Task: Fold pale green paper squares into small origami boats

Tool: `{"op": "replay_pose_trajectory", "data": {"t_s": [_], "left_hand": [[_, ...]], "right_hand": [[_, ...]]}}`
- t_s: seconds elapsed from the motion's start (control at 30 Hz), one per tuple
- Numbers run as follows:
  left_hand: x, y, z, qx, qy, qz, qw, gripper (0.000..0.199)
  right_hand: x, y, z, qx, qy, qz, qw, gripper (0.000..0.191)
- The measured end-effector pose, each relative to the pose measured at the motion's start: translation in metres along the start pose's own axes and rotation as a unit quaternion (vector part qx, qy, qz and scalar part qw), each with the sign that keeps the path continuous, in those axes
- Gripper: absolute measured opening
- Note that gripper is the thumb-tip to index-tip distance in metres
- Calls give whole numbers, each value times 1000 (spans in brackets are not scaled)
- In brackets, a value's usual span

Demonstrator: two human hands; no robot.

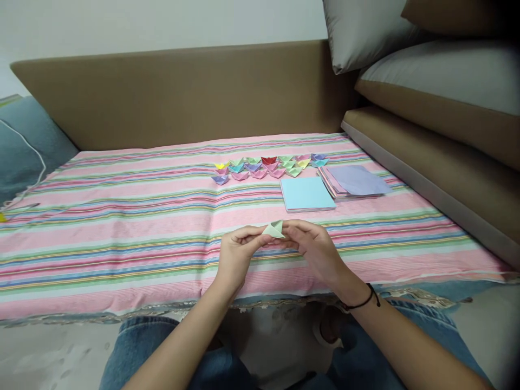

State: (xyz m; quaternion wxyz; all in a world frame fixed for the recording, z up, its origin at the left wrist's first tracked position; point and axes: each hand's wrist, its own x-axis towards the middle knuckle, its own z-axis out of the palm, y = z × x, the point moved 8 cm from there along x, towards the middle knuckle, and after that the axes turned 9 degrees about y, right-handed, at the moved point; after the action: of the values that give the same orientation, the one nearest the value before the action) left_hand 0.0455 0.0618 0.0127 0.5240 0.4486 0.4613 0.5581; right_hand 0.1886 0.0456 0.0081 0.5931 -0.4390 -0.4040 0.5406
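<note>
A small folded piece of pale green paper [274, 229] is held up between my two hands, above the front part of the striped cloth. My left hand [239, 250] pinches its left side with thumb and fingers. On the right side, my right hand [314, 248] grips it, with the fingertips partly hidden behind the paper. Beyond my hands lies a square stack of light blue paper [307, 193]. Beside that stack is a looser pile with a purple sheet [357, 180] on top. Several small folded paper boats, among them a red one [268, 161], stand in rows farther back.
The pink striped cloth [154, 233] covers the seat, with a brown backrest [182, 97] behind it. Cushions [439, 81] are piled at the right. A white cable [30, 146] runs over a blue cushion [36, 135] at the far left.
</note>
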Motion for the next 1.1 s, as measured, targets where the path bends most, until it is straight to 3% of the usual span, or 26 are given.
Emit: {"op": "replay_pose_trajectory", "data": {"t_s": [0.13, 0.23, 0.37, 0.53, 0.63, 0.87, 1.0, 1.1], "left_hand": [[-5, -16, 5, -65, 3, -79, 995, 16], [-11, -24, 12, -105, -2, -115, 988, 16], [-16, -27, 19, -101, -22, -137, 985, 20], [-5, 1, 14, 13, -58, 7, 998, 25], [-1, 12, 11, 94, -85, 66, 990, 14], [3, 9, 7, 104, -113, 44, 987, 18], [2, 16, 12, 121, -148, 82, 978, 15], [1, 20, 11, 155, -143, 110, 971, 10]], "right_hand": [[-5, -9, 1, -11, 33, -58, 998, 45], [-8, -13, -3, -33, 76, -93, 992, 39], [-6, -11, -10, -59, 95, -82, 990, 35], [0, -7, -9, -89, 45, -52, 994, 34], [0, -8, -7, -105, 24, -57, 993, 30], [0, -14, -8, -117, 23, -108, 987, 19], [0, -15, -6, -100, -2, -100, 990, 18], [-1, -17, -2, -106, -29, -99, 989, 18]]}}
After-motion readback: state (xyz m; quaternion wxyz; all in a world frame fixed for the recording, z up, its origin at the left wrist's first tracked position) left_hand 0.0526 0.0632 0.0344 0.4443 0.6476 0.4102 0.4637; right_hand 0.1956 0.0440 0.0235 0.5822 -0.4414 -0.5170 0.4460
